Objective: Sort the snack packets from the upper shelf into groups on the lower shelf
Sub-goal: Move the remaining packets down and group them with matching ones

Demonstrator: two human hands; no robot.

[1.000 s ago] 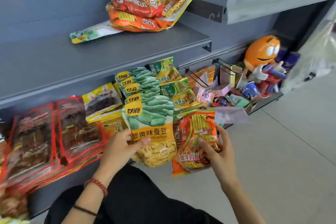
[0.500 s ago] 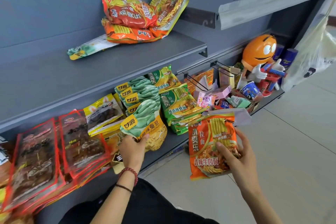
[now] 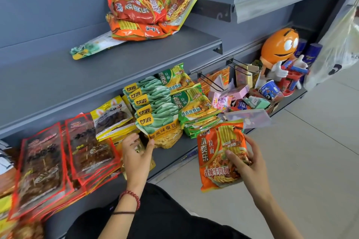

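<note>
Holding an orange noodle packet upright in the air, the right hand has its grip clamped on the packet's lower right side, thumb across the front and fingers behind. The packet hangs just in front of the lower shelf, near the green noodle stack and not touching it.

The left hand lies on the shelf packets with its thumb against the front bean packet. I cannot tell if that grip pinches anything.

No orange group seems to exist below yet, so this packet should probably start one. The bare strip in front of the green stack looks narrow. Lay the packet flat, label up, clear of the green noodles so the groups stay distinct, and well back from the shelf edge so the slick wrapper does not slide off.

More orange packets wait on the upper shelf, so leave room.
</note>
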